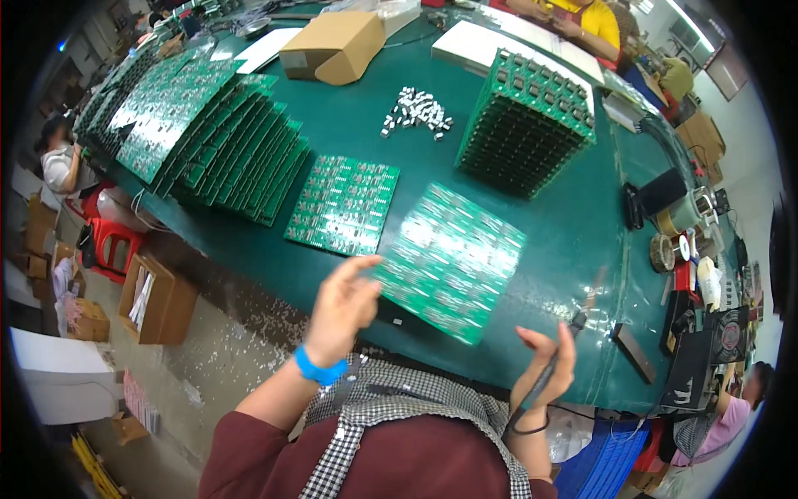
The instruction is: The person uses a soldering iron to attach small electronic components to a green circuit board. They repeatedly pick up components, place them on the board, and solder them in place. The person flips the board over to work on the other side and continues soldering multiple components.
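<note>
A green circuit board [453,264], slightly blurred and glossy with reflected light, is in front of me. My left hand [342,306], with a blue band at the wrist, has its thumb and fingers closed at the board's left corner. My right hand [546,366] holds a soldering iron [579,319] whose tip points up and away to the right of the board; its cable runs down past my wrist. Just beyond my left hand, a second green circuit board [343,205] lies flat on the table.
Leaning circuit boards [241,150] fill the left side of the table [332,116]. A tall stack of boards [524,125] stands at the back right. Between them lie small white parts [416,112] and a cardboard box [334,46]. Solder spools [662,252] and a fan [728,334] are at the right.
</note>
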The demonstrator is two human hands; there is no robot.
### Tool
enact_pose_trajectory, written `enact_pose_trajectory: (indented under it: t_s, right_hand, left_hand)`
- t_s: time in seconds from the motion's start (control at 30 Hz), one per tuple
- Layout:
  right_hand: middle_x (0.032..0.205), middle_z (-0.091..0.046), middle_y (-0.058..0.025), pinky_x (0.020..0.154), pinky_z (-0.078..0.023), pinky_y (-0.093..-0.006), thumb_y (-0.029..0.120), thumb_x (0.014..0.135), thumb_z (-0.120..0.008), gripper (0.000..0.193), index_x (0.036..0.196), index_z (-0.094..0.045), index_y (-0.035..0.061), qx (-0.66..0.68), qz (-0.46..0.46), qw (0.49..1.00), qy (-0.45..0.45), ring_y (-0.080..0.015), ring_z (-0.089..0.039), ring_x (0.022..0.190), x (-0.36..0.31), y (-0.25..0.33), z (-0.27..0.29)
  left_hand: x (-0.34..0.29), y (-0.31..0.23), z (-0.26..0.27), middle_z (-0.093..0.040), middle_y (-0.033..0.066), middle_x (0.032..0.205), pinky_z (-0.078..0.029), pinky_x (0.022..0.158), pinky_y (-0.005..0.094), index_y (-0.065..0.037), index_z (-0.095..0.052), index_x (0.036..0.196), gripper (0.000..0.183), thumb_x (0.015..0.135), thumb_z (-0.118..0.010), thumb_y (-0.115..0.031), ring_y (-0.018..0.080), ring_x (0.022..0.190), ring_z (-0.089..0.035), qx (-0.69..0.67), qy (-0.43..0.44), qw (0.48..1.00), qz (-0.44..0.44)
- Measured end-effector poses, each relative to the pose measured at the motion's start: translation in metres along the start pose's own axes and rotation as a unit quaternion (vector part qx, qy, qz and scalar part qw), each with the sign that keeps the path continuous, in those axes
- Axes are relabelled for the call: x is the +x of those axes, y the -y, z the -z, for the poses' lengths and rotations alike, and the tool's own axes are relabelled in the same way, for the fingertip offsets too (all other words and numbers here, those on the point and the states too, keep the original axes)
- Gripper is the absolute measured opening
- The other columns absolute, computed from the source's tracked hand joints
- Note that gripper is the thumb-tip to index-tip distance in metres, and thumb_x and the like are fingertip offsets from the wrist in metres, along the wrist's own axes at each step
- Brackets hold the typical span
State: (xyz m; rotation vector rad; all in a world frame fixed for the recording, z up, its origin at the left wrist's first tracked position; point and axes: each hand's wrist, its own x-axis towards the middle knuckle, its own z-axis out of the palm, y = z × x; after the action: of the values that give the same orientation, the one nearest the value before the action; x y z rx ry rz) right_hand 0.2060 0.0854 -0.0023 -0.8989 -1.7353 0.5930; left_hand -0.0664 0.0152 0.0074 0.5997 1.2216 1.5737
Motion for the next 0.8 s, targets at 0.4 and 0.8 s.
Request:
enact_pose_trajectory:
  t_s: [0.4,0.8]
  right_hand:
    - [0.069,-0.056,-0.0074,0.056,-0.051,-0.0373,0.014,0.081,-0.068,0.015,0.091,-0.057,0.0111,-0.397,0.380,0.833,0.064,-0.0257,-0.063,0.066,0.268,-0.008,-0.025]
    - [0.066,-0.053,-0.0019,0.052,-0.050,-0.0320,0.012,0.081,-0.060,0.008,0.088,-0.057,0.0137,-0.572,0.462,0.673,0.074,-0.0181,-0.061,0.062,0.290,-0.027,-0.052]
  left_hand:
    - [0.073,-0.023,0.110,-0.060,0.0073,0.074,-0.044,0.055,0.0307,0.002,-0.053,0.129,0.034,0.098,-0.048,-0.009,0.0151,0.061,-0.056,0.440,-0.257,0.828,-0.233]
    - [0.052,-0.017,0.027,-0.058,0.0088,0.085,-0.050,0.058,0.0419,-0.010,-0.060,0.121,0.046,0.081,-0.073,-0.030,0.0289,0.070,-0.063,0.667,-0.066,0.695,-0.260]
